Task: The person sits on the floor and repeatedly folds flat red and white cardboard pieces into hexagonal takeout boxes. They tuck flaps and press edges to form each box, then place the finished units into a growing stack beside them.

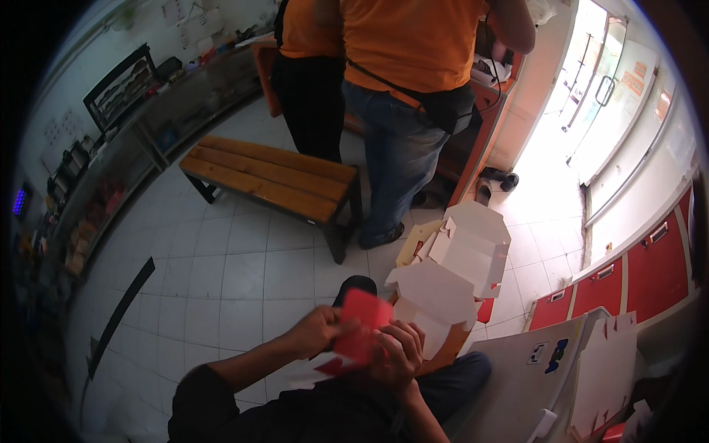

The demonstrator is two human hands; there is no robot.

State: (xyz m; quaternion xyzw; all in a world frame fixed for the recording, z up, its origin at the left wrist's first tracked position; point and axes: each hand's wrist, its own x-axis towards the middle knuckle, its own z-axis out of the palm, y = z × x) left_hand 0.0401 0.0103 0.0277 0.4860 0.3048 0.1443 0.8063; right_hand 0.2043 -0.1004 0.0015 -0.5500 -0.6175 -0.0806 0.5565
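In front of my lap I hold a small red folded piece of card (360,317), partly smeared by motion. My left hand (316,332) pinches its left side with bent fingers. On the other side, my right hand (399,351) has its fingers curled round the right edge. A loose red flap hangs low, between the hands. Just beyond my right hand stand two open white cardboard boxes, the nearer box (437,299) and the farther box (473,244), with their lids raised. Whether the red card is a finished carton or a flat blank is blurred.
A wooden bench (273,177) stands ahead. Past it, two people in orange shirts (410,44) stand at an orange counter. Red cabinets (598,286) line the right, near a white chest-like unit (517,369) and flat white cardboard (607,376). A metal counter (192,100) runs along the left.
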